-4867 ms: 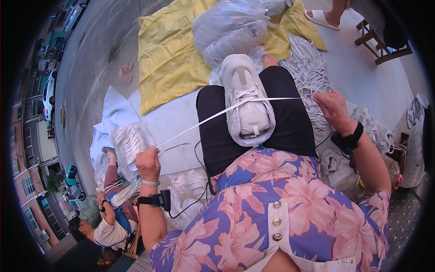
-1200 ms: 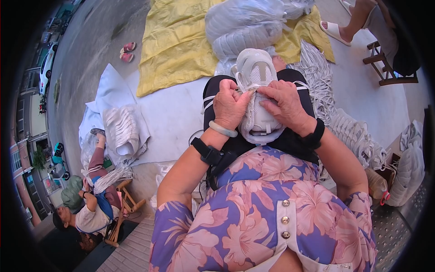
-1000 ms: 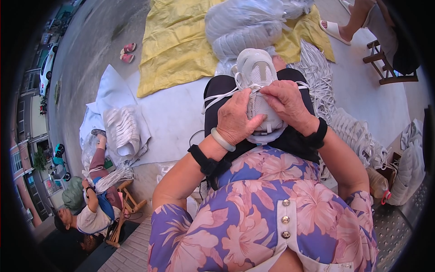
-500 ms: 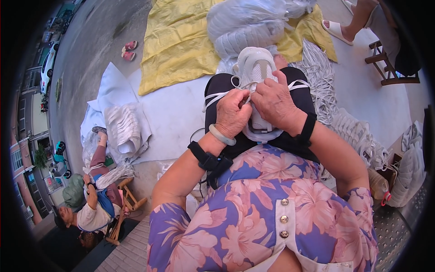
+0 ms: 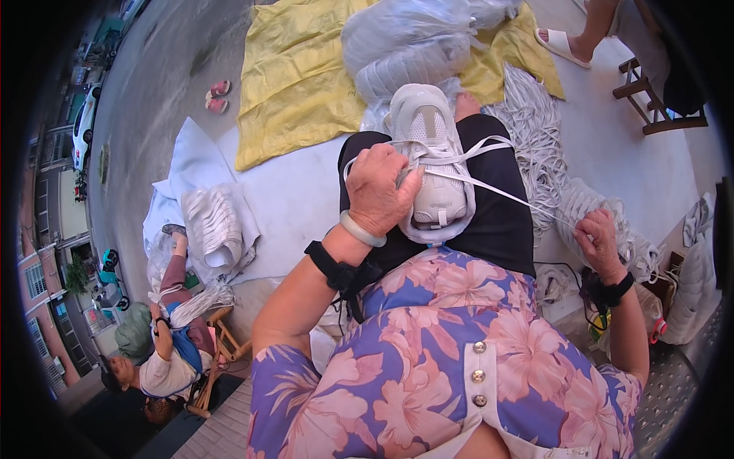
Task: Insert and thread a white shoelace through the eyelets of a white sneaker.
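A white sneaker (image 5: 440, 200) rests on my lap, toe pointing away from me. White laces cross its upper part, and one loop lies over my right thigh. My left hand (image 5: 381, 187) is closed at the shoe's left edge, pinching the shoelace near the eyelets. Out to the right, my right hand (image 5: 598, 237) is closed on the end of the shoelace (image 5: 505, 195), which stretches taut from the shoe.
Beyond my knees, plastic-wrapped shoes (image 5: 413, 53) lie on a yellow sheet (image 5: 298, 84). A heap of white laces (image 5: 531, 145) and a row of shoes (image 5: 600, 210) are at my right. Another person (image 5: 172, 367) sits at the left; a wooden stool (image 5: 650, 99) stands far right.
My right hand has moved from the shoe out to the right and toward me, drawing the lace straight. My left hand stays beside the shoe, shifted slightly left.
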Tool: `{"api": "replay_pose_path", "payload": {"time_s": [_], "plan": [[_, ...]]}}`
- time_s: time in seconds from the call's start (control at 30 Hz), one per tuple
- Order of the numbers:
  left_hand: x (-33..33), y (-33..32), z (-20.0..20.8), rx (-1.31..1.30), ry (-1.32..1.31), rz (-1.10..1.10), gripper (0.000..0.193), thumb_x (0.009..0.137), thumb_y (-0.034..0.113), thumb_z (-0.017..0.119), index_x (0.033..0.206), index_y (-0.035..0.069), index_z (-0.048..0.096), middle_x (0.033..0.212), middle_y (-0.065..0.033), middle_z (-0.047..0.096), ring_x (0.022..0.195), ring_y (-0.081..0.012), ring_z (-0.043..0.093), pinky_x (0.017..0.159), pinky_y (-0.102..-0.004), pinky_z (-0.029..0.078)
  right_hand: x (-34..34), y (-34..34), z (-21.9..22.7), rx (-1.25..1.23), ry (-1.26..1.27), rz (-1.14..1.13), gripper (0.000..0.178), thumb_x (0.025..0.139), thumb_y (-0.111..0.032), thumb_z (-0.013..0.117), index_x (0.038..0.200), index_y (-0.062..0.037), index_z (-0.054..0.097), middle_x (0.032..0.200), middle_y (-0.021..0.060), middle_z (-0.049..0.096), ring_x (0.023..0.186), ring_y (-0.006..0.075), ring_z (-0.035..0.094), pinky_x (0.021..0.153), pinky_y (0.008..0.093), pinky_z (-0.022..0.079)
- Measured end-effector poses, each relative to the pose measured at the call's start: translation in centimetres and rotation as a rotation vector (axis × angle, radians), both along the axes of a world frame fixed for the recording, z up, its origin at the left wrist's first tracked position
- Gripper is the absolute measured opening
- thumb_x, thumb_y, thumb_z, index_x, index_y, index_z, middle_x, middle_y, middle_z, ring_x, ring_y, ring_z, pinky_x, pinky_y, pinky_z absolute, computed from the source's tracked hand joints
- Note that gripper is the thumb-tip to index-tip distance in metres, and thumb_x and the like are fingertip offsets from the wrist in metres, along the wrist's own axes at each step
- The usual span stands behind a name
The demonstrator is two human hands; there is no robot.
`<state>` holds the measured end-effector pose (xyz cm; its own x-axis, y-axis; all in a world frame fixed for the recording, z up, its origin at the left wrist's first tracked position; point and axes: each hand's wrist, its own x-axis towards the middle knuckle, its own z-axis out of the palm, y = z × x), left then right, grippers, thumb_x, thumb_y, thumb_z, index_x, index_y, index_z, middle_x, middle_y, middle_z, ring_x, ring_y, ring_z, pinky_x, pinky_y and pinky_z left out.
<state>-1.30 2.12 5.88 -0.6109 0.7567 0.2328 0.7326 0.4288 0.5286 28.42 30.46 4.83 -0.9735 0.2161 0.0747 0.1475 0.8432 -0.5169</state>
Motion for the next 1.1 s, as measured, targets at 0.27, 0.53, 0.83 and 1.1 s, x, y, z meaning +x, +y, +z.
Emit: {"api": "replay_pose_path", "payload": {"time_s": [0.27,0.53,0.83,1.1], "plan": [[-2.7,3.0,-0.5,0.045,0.163,-0.227,0.022,0.071,0.012,0.064,0.092,0.005,0.06,0.102,-0.0139,0.056,0.099,-0.0316,0.05,0.085,-0.0389,0.038,-9.9,-5.6,0.6,-0.043,0.141,0.084,0.029,0.07,-0.015,0.066,0.095,-0.0068,0.056,0.089,0.0091,0.055,0.086,0.0274,0.052,0.081,0.0386,0.037],[-2.3,2.2,1.6,-0.208,-0.108,-0.234,0.008,0.073,0.005,0.059,0.081,0.004,0.059,0.073,-0.0094,0.061,0.072,-0.0288,0.058,0.069,-0.0359,0.045,-15.0,-9.0,-0.2,-0.268,0.018,0.117,0.023,0.077,-0.016,0.064,0.096,-0.006,0.058,0.077,0.0037,0.058,0.078,0.0236,0.057,0.075,0.0356,0.04],[-3.5,0.0,2.0,-0.063,-0.015,-0.359,0.009,0.074,0.006,0.056,0.081,0.009,0.061,0.062,-0.0095,0.056,0.059,-0.0303,0.057,0.056,-0.0392,0.046,-15.4,-9.4,-0.6,-0.659,0.076,0.06,0.008,0.08,-0.008,0.061,0.083,-0.0015,0.058,0.07,0.0081,0.055,0.06,0.0187,0.053,0.056,0.0294,0.043],[-3.5,-0.4,0.5,-0.029,0.44,-0.07,0.005,0.077,0.008,0.062,0.082,0.009,0.059,0.058,-0.0075,0.053,0.052,-0.0279,0.054,0.047,-0.036,0.041,-15.9,-9.7,-0.7,-1.013,-0.135,-0.037,0.008,0.083,-0.007,0.057,0.088,-0.0019,0.053,0.063,0.0011,0.047,0.061,0.0081,0.045,0.054,0.0249,0.04]]}}
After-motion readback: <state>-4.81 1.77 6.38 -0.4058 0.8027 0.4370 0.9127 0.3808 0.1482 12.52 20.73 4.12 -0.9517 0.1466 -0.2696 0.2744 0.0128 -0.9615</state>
